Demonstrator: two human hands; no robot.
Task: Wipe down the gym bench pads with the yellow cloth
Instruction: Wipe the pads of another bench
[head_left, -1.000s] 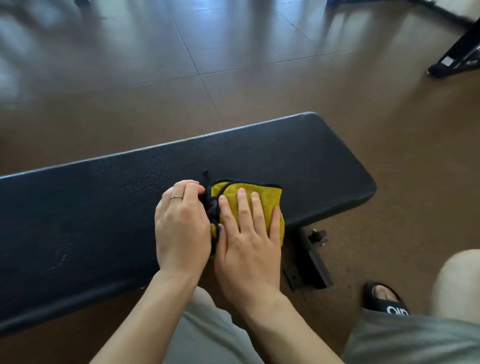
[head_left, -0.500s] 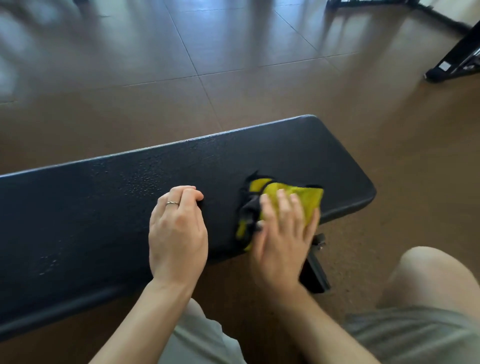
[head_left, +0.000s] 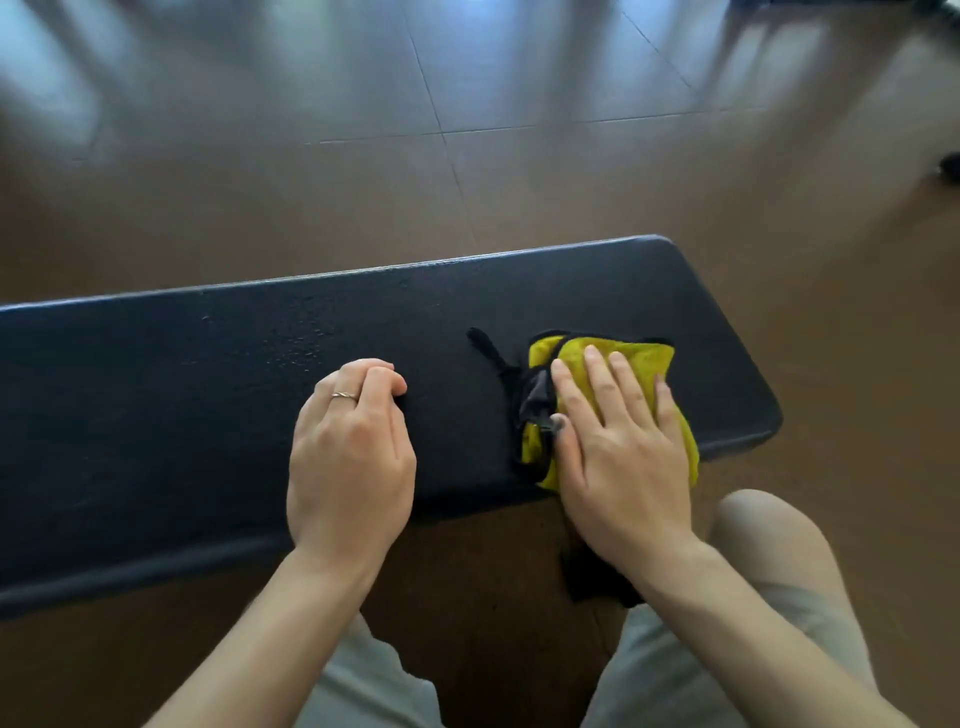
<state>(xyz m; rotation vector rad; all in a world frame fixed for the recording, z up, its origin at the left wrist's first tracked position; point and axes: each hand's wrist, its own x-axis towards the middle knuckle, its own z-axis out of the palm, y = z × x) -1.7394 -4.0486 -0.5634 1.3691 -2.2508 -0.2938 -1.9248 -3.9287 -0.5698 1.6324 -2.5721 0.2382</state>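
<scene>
A long black padded bench pad (head_left: 208, 415) runs across the view from the left edge to a rounded end at the right, its top dull and finely textured, with a patch of small droplets or specks (head_left: 298, 348) catching the light near the far edge, left of centre. The yellow cloth (head_left: 639, 364), folded and edged in black with a dark loop (head_left: 485, 345) trailing off its left side, lies on the pad close to that rounded right end and reaches the near edge. The right hand (head_left: 618, 452) lies flat on top of the cloth, fingers straight and slightly spread, palm pressing it down onto the pad. The left hand (head_left: 350, 457) rests on the pad well apart from the cloth, toward the middle of the bench; its fingers are curled under against the surface and hold nothing, and a thin ring (head_left: 344, 396) shows on one finger. Both forearms reach in from the bottom of the view, over grey shorts (head_left: 374, 686), with a bare knee (head_left: 763, 530) just beyond the near edge of the pad at the right. Under and around the bench spreads a brown floor (head_left: 571, 182) laid in large tiles with thin seams, glossy enough toward the top of the view to show pale streaks of reflected light. A dark part of the bench frame (head_left: 587, 577) shows below the pad, partly hidden by the right wrist.
</scene>
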